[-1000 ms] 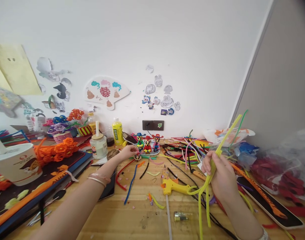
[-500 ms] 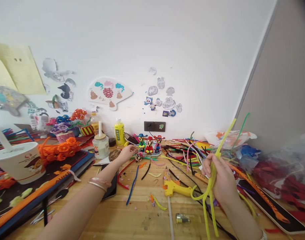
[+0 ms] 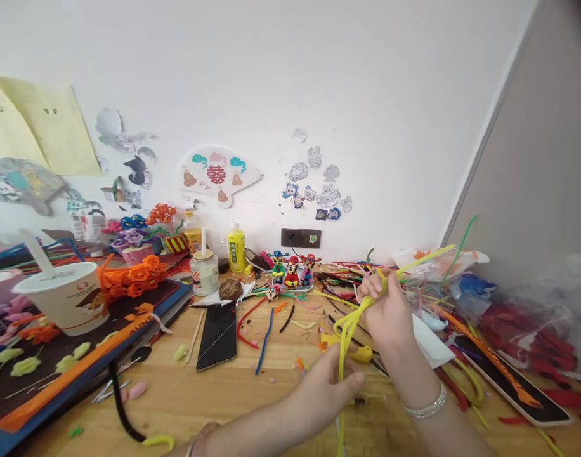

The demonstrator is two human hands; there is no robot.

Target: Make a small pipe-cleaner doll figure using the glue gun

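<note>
A bundle of long yellow pipe cleaners (image 3: 354,319) is gripped in my right hand (image 3: 389,311), raised over the right half of the table. One end of the bundle sticks out past the hand to the upper right, and the other ends hang down. My left hand (image 3: 329,386) is lower and nearer, its fingers curled loosely around the hanging strands. Behind the strands lies a yellow glue gun (image 3: 361,353), partly covered by the hands and bundle. Small pipe-cleaner figures (image 3: 292,273) in green, red and pink stand at the back.
A black phone (image 3: 217,336) lies left of centre. A drink cup (image 3: 66,298), a candle jar (image 3: 205,273) and a yellow bottle (image 3: 236,247) stand to the left. Loose pipe cleaners and scraps are scattered about. A black tray-like slab (image 3: 504,374) and plastic bags (image 3: 533,330) lie at the right.
My left hand has come from beside the figures to the hanging yellow strands. My right hand, still holding the bundle, has moved left and slightly up, tilting it more.
</note>
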